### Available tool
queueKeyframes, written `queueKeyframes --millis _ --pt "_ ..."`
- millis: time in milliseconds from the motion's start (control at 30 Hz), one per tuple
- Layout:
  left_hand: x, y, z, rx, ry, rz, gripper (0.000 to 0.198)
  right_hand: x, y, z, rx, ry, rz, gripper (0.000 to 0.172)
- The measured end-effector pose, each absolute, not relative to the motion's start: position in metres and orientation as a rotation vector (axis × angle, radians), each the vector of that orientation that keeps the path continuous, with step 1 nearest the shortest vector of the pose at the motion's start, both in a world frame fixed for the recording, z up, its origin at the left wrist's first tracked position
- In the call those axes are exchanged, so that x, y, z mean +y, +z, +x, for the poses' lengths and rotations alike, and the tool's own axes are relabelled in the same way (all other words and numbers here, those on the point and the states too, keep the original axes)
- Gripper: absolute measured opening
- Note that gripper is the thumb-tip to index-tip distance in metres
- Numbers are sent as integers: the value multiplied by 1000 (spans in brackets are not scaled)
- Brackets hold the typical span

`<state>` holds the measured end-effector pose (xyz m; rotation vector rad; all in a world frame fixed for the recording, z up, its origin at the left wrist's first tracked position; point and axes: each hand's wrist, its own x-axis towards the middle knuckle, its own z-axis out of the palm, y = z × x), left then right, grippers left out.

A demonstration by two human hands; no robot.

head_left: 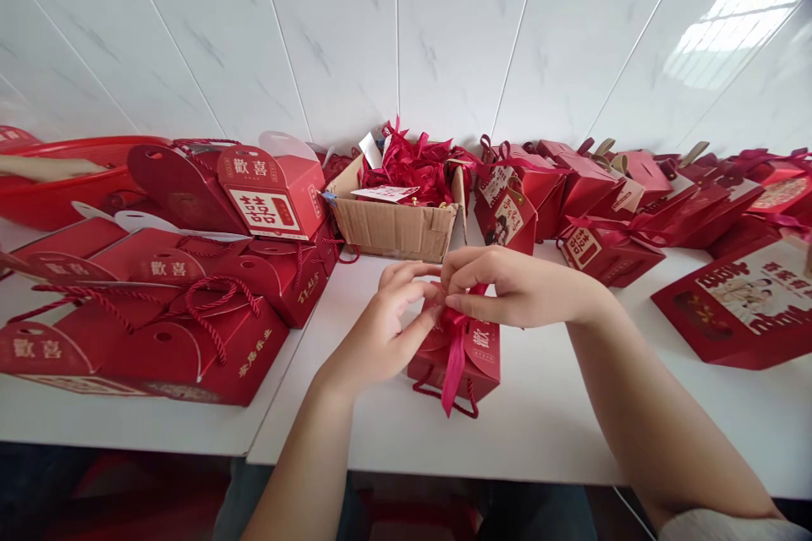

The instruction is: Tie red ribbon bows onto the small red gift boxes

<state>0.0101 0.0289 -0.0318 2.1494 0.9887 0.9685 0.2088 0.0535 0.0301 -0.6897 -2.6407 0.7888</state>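
Note:
A small red gift box (480, 372) with a folded top and a twisted cord handle stands on the white table in front of me. Red satin ribbon (454, 363) lies over its top, one tail hanging down the near side. My left hand (390, 325) reaches in from the left, thumb and fingers pinched at the ribbon. From the right comes my right hand (507, 283), its fingers bent and closed on the same ribbon above the box. The fingertips of both hands meet there and partly hide the ribbon and box top.
An open cardboard box (393, 224) of red ribbons stands behind my hands. Red gift boxes (209, 347) with cord handles crowd the left; ribboned boxes (612, 249) line the right. Another person's arm (51, 167) reaches into a red basin (107, 150). Behind is a tiled wall (330, 34).

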Motion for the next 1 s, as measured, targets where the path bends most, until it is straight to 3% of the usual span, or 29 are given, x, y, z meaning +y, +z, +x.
queueKeyframes --millis 367,1000 --pt "25 -30 10 950 885 2024 22 56 30 213 -2654 788 -735 19" --pt "29 -31 8 1010 941 2076 15 57 29 211 -2548 810 -755 23"
